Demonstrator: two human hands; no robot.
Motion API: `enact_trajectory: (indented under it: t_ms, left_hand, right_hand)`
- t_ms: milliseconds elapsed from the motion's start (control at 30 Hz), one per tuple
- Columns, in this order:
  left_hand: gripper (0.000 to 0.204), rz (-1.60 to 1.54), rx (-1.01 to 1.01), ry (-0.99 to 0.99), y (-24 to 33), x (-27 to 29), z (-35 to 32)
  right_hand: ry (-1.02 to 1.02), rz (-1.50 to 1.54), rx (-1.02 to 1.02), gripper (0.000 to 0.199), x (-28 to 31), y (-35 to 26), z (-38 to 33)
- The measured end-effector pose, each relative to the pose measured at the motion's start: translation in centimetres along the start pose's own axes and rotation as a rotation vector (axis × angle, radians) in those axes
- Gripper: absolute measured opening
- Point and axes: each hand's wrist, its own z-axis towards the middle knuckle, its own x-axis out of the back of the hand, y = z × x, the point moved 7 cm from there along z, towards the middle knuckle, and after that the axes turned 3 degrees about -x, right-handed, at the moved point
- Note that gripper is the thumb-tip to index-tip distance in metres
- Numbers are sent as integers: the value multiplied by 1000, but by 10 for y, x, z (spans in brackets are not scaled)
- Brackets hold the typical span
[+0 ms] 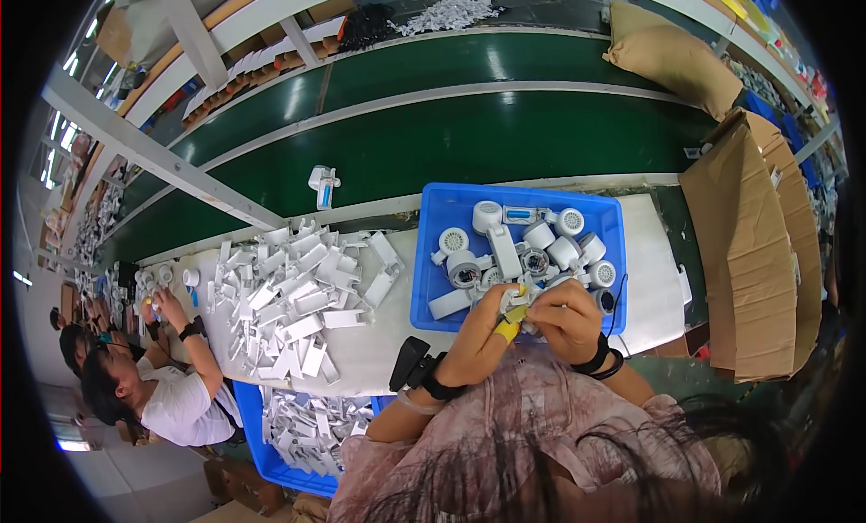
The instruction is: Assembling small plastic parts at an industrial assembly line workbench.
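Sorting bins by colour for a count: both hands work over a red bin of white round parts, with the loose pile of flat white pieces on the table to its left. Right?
Not quite: the bin is blue, not red, as the head view shows. Both hands, left and right, do work at its near edge over the white round parts, and the pile of flat white pieces lies to its left.

Small white plastic part (516, 299) held between both hands at near edge of blue bin (433, 252), mostly hidden by fingers; exact shape not readable. Yellow finger cot (508, 328) seen at left hand (483, 338) fingertip, touching part. Right hand (566, 320) closed over part's right side. Bin filled with white round housings (566, 222) and white handle pieces (503, 251), jumbled, just beyond held part.
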Motion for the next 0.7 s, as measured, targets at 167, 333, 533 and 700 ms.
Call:
enact_trajectory:
  t_ms: [167, 333, 533, 700]
  left_hand:
    - [40, 19, -26, 7, 2, -1, -2]
    - [41, 30, -26, 5, 5, -2, -2]
    - [41, 81, -45, 32, 1, -1, -4]
    - [41, -39, -79, 2, -1, -1, -4]
  right_hand:
    - [12, -4, 2, 28, 1, -3, 0]
    - [16, -2, 7, 28, 0, -3, 0]
    - [27, 2, -42, 27, -2, 0, -3]
    - [21, -10, -72, 25, -3, -3, -1]
